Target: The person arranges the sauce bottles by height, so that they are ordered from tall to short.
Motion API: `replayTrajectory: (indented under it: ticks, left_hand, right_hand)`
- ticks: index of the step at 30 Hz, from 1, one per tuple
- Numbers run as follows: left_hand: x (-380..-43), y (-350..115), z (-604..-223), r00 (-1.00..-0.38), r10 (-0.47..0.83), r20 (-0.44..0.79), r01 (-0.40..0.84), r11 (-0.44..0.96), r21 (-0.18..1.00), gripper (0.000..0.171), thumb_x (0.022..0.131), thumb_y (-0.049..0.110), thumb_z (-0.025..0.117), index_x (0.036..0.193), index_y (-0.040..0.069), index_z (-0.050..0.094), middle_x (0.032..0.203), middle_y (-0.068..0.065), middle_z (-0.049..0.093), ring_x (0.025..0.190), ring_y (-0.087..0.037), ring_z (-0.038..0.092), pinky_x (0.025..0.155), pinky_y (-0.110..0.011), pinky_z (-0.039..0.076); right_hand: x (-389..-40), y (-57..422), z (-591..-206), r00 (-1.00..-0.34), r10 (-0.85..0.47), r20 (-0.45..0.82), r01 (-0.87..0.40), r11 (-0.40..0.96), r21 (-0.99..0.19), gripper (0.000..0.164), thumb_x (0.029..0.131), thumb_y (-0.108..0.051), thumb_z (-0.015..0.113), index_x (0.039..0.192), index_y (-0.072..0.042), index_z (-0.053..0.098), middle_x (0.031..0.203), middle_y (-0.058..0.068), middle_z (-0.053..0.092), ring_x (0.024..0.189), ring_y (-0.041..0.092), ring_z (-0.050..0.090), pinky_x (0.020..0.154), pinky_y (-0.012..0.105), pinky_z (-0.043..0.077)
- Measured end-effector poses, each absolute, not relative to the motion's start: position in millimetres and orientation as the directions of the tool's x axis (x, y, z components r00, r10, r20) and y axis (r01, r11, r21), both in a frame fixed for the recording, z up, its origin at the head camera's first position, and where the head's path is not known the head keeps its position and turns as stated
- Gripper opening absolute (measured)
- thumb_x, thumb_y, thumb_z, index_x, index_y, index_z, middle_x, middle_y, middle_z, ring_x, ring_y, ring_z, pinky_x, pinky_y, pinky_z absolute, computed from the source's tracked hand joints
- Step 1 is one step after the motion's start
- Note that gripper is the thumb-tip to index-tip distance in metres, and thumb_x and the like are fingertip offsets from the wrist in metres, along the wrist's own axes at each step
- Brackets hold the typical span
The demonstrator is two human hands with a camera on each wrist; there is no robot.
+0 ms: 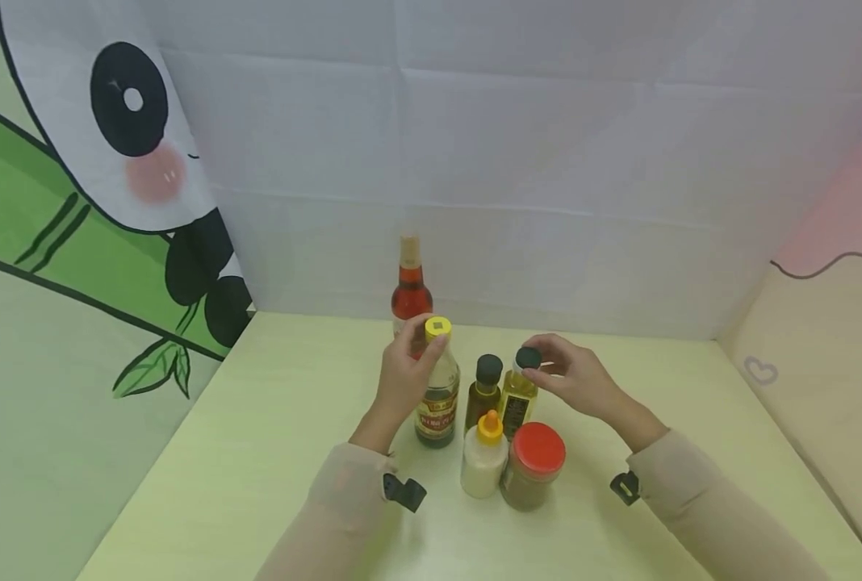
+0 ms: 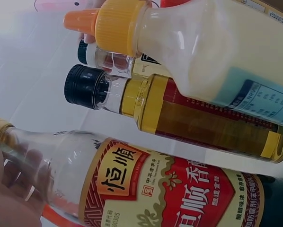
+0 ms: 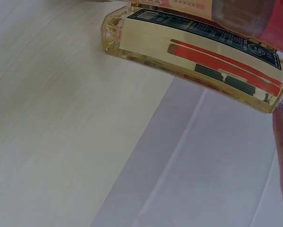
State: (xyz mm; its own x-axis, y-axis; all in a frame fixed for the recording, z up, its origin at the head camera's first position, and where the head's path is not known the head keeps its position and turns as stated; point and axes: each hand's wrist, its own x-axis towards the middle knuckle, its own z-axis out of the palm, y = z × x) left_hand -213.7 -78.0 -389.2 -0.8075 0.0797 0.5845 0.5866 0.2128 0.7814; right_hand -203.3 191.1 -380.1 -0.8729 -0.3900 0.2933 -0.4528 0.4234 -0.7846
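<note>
My left hand (image 1: pixel 402 373) grips the neck of a glass vinegar bottle (image 1: pixel 437 413), just under its yellow cap. In the left wrist view, this bottle (image 2: pixel 127 184) has a red and gold label and dark liquid low inside. My right hand (image 1: pixel 579 378) pinches the dark-capped top of a pale yellow oil bottle (image 1: pixel 518 405); the right wrist view has this oil bottle (image 3: pixel 203 61) from the side. Between the two hands stands a darker oil bottle (image 1: pixel 483 395) with a black cap, its lower part hidden behind a cream squeeze bottle (image 1: pixel 484 466) with an orange-yellow nozzle.
A red-lidded jar (image 1: pixel 534 464) is beside the squeeze bottle, at the front of the group. Behind the left hand rises a tall bottle of red liquid (image 1: pixel 411 294), partly covered. White sheeting (image 1: pixel 547 186) hangs at the back of the pale table (image 1: pixel 257 452).
</note>
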Motion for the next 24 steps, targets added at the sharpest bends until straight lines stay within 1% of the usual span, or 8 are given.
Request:
replayTrajectory:
  ticks: [3, 7, 15, 20, 24]
  left_hand:
    - [-214.4, -78.5, -388.2, -0.831, 0.071, 0.551, 0.554, 0.184, 0.812, 0.033, 0.096, 0.015, 0.062, 0.124, -0.001, 0.056, 0.114, -0.017, 0.064, 0.102, -0.031, 0.063, 0.089, -0.044, 0.051]
    - [-214.1, -78.2, -387.3, -0.847, 0.065, 0.527, 0.531, 0.149, 0.834, 0.034, 0.096, 0.014, 0.063, 0.125, -0.002, 0.056, 0.115, -0.018, 0.063, 0.104, -0.032, 0.062, 0.090, -0.046, 0.050]
    - [-215.2, -76.2, -387.5, -0.840, 0.071, 0.539, 0.543, 0.118, 0.831, 0.032, 0.095, 0.010, 0.064, 0.123, -0.003, 0.057, 0.114, -0.017, 0.064, 0.100, -0.031, 0.062, 0.087, -0.043, 0.052]
    - [-215.8, -73.3, -385.4, -0.827, 0.080, 0.556, 0.562, 0.109, 0.820, 0.032, 0.094, 0.005, 0.063, 0.123, -0.006, 0.056, 0.113, -0.021, 0.063, 0.100, -0.034, 0.062, 0.086, -0.045, 0.052]
    - [-217.3, -70.5, -383.7, -0.834, 0.076, 0.547, 0.552, 0.128, 0.824, 0.032, 0.094, 0.001, 0.063, 0.123, -0.009, 0.055, 0.112, -0.024, 0.062, 0.101, -0.038, 0.061, 0.088, -0.048, 0.051]
  right_hand:
    - [-204.0, 191.3, -379.2, -0.880, -0.386, 0.277, -0.433, 0.415, -0.800, 0.033, 0.088, -0.003, 0.072, 0.118, 0.000, 0.057, 0.107, 0.011, 0.063, 0.098, 0.029, 0.065, 0.081, 0.031, 0.055]
    - [-203.5, 192.3, -378.7, -0.887, -0.380, 0.263, -0.416, 0.407, -0.813, 0.034, 0.088, -0.003, 0.072, 0.118, -0.001, 0.057, 0.109, 0.011, 0.063, 0.102, 0.030, 0.064, 0.083, 0.032, 0.055]
    - [-201.7, 193.5, -378.9, -0.893, -0.359, 0.272, -0.417, 0.431, -0.800, 0.033, 0.088, -0.005, 0.072, 0.118, -0.002, 0.058, 0.107, 0.009, 0.064, 0.102, 0.029, 0.063, 0.083, 0.031, 0.054]
    - [-201.4, 193.9, -380.4, -0.893, -0.355, 0.275, -0.419, 0.439, -0.794, 0.033, 0.089, -0.007, 0.072, 0.118, -0.002, 0.058, 0.107, 0.009, 0.064, 0.102, 0.029, 0.063, 0.083, 0.033, 0.055]
    - [-201.4, 194.2, -380.7, -0.895, -0.347, 0.279, -0.420, 0.449, -0.789, 0.034, 0.088, -0.007, 0.073, 0.118, -0.003, 0.058, 0.107, 0.009, 0.064, 0.102, 0.029, 0.063, 0.083, 0.034, 0.055]
